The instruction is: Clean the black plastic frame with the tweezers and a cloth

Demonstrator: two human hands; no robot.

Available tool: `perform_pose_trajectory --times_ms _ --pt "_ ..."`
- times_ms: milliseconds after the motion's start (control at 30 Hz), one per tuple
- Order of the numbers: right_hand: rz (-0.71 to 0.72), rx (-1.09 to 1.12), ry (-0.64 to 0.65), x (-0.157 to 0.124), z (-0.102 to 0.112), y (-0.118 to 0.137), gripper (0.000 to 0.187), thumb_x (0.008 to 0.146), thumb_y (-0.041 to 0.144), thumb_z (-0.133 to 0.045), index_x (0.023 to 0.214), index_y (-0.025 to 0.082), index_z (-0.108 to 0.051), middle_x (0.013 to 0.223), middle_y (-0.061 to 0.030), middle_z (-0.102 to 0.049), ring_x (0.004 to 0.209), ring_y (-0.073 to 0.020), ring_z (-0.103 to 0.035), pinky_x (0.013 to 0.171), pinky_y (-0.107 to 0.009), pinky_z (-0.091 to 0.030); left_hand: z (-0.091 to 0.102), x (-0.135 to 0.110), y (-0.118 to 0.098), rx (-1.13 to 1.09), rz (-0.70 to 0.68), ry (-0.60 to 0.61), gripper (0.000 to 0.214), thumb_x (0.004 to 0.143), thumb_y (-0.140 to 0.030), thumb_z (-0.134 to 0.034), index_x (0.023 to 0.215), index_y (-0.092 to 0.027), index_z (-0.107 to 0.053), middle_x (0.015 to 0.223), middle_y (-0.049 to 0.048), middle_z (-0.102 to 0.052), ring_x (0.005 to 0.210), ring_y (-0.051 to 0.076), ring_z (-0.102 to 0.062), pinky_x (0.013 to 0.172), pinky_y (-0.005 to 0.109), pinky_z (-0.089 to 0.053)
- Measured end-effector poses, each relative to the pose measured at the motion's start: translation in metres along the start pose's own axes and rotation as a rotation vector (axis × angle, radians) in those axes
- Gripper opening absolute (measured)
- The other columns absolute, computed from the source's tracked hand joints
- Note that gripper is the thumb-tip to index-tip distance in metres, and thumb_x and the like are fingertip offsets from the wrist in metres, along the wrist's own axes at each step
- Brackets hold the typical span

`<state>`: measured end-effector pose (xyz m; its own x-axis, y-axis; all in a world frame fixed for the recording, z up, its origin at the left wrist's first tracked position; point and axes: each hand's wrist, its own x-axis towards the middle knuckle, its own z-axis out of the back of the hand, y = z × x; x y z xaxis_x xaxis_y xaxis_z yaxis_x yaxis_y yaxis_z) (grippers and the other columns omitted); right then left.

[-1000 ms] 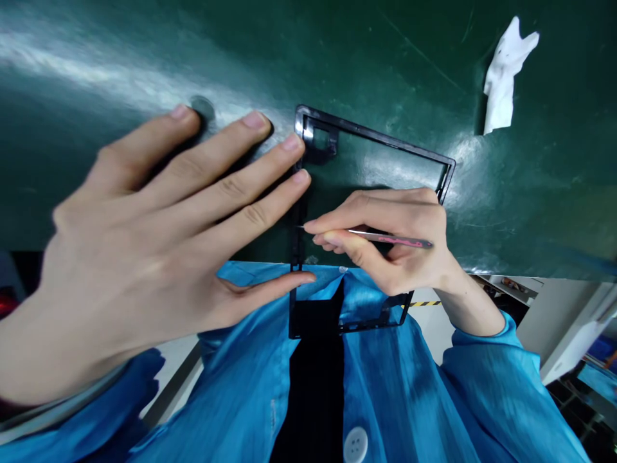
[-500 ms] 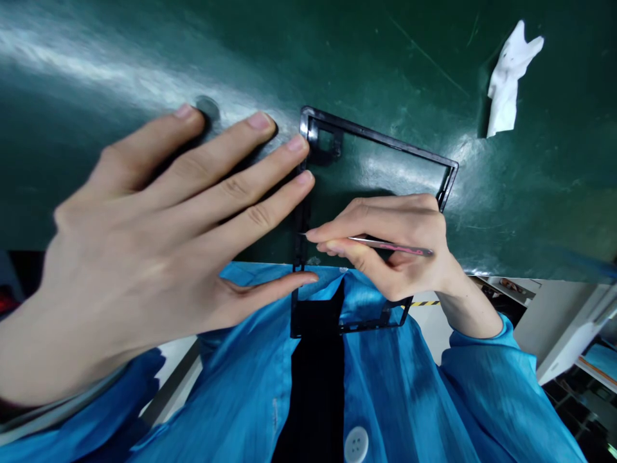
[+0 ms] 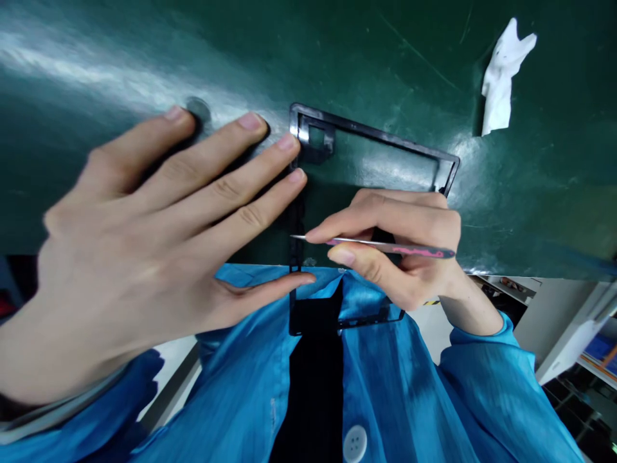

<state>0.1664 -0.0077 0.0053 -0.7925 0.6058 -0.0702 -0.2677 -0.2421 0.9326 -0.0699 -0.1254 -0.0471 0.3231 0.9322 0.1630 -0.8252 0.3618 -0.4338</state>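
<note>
Your left hand [image 3: 130, 257] lies spread, fingertips pinning the black frame [image 3: 371, 133] so it cannot slide. Your right hand [image 3: 409, 222] pinches a pointed metal tool [image 3: 385, 245], tip at the frame's left rail.

The black plastic frame [image 3: 371, 133] is a thin, open rectangle lying flat at the near edge of the green tabletop [image 3: 144, 38]. Its near end juts out past that edge, and a small square window sits in its far left corner. My left grip [image 3: 144, 244] rests spread against its left rail. The tweezers [image 3: 385, 246], slim silver metal marked with pink, lie level in my right grip [image 3: 409, 225], tip at that left rail.
</note>
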Motion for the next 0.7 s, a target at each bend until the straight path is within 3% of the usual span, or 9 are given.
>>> perform_pose_trajectory --times_ms 100,200,267,333,367,467,533,600,700 --pt "0.035 -0.076 -0.047 -0.003 0.011 0.004 0.013 0.104 0.032 -0.067 0.108 0.022 -0.075 0.089 0.0012 -0.075 0.079 -0.0094 -0.071 0.078 -0.023 -0.064 0.002 0.002 -0.005 0.005 0.049 -0.003 0.084 0.100 -0.060 -0.052 0.171 -0.027 -0.023 0.179 -0.0007 -0.032 0.160 0.038 -0.045 0.137 0.063 -0.042" --pt "0.068 0.026 -0.046 -0.007 0.028 0.000 0.013 0.103 0.030 -0.067 0.107 0.021 -0.076 0.101 -0.0018 -0.077 0.086 -0.0109 -0.073 0.080 -0.025 -0.064 0.007 0.007 -0.011 0.031 0.048 0.007 0.082 0.102 -0.057 -0.054 0.171 -0.023 -0.024 0.179 0.0026 -0.033 0.163 0.034 -0.043 0.142 0.056 -0.036" --pt "0.049 0.168 0.082 -0.011 0.039 -0.005 0.032 0.102 0.041 -0.069 0.124 0.018 -0.076 0.120 -0.0067 -0.078 0.098 -0.0137 -0.075 0.085 -0.027 -0.064 0.009 0.011 -0.015 0.038 0.050 0.014 0.084 0.103 -0.061 -0.055 0.171 -0.022 -0.024 0.180 0.0034 -0.033 0.166 0.030 -0.039 0.144 0.051 -0.033" --pt "0.049 0.247 0.247 -0.015 0.046 -0.009 0.057 0.101 0.053 -0.070 0.142 0.013 -0.069 0.141 -0.0134 -0.072 0.118 -0.0203 -0.075 0.099 -0.033 -0.065 0.010 0.012 -0.017 0.045 0.053 0.012 0.086 0.103 -0.067 -0.052 0.171 -0.024 -0.022 0.180 0.0014 -0.032 0.168 0.029 -0.035 0.144 0.051 -0.033" --pt "0.071 0.241 0.252 -0.017 0.046 -0.010 0.052 0.101 0.049 -0.071 0.138 0.012 -0.071 0.138 -0.0136 -0.074 0.121 -0.0208 -0.075 0.104 -0.035 -0.065 0.010 0.013 -0.017 0.054 0.062 0.009 0.086 0.103 -0.068 -0.050 0.171 -0.025 -0.021 0.181 0.0005 -0.030 0.169 0.029 -0.033 0.144 0.053 -0.033" --pt "0.098 0.079 0.170 -0.022 0.039 -0.009 0.016 0.103 0.021 -0.068 0.116 0.016 -0.076 0.112 -0.0042 -0.082 0.109 -0.0112 -0.079 0.095 -0.022 -0.065 0.005 0.012 -0.014 0.091 0.087 -0.015 0.084 0.105 -0.068 -0.045 0.172 -0.025 -0.018 0.181 0.0021 -0.030 0.171 0.031 -0.028 0.144 0.059 -0.031" --pt "0.083 -0.070 0.123 -0.021 0.032 -0.005 0.025 0.104 0.009 -0.059 0.125 0.019 -0.071 0.109 0.0001 -0.080 0.100 -0.0062 -0.078 0.089 -0.016 -0.063 0.002 0.011 -0.012 0.088 0.084 -0.022 0.087 0.105 -0.072 -0.043 0.172 -0.023 -0.017 0.181 0.0043 -0.031 0.171 0.031 -0.028 0.144 0.059 -0.030" --pt "0.137 -0.254 0.104 -0.017 0.025 -0.002 0.038 0.104 0.005 -0.053 0.136 0.020 -0.064 0.112 -0.0012 -0.077 0.101 -0.0079 -0.076 0.091 -0.021 -0.063 0.000 0.012 -0.011 0.080 0.065 -0.025 0.089 0.103 -0.076 -0.039 0.172 -0.023 -0.018 0.180 0.0050 -0.032 0.171 0.030 -0.029 0.145 0.055 -0.028" --pt "0.281 -0.541 0.056 -0.004 0.018 -0.004 0.031 0.102 0.009 -0.051 0.126 0.016 -0.069 0.107 -0.0047 -0.073 0.098 -0.0138 -0.069 0.086 -0.028 -0.059 -0.001 0.014 -0.010 0.089 0.054 -0.037 0.089 0.103 -0.077 -0.037 0.172 -0.023 -0.019 0.180 0.0039 -0.032 0.171 0.027 -0.028 0.147 0.049 -0.024"
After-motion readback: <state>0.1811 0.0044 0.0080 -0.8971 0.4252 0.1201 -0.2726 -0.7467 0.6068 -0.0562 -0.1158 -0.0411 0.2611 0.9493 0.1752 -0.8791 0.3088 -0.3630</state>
